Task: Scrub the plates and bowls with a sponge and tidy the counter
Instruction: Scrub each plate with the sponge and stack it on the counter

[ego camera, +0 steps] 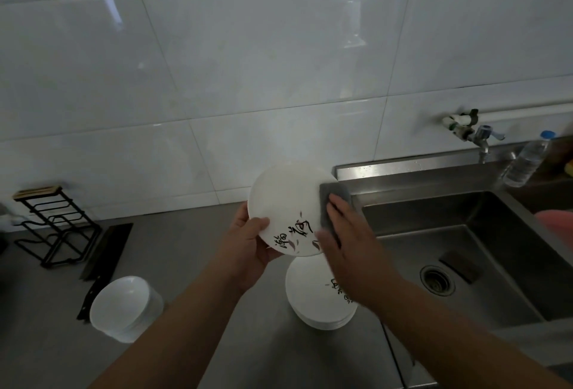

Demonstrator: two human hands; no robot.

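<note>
My left hand (248,239) grips the lower left rim of a white plate (288,199) with dark brush writing, held tilted above the counter, thumb on its face. My right hand (350,243) presses a grey sponge (330,199) flat against the plate's right side with straight fingers. Below it, a stack of white plates (316,298) with the same writing sits on the counter beside the sink. A stack of white bowls (124,306) stands at the lower left.
A steel sink (459,252) with a drain lies at right, a tap (480,137) above it on the tiled wall. A clear water bottle (527,160) leans at the sink's back corner. A black wire rack (52,224) and a cleaver (102,261) lie at left.
</note>
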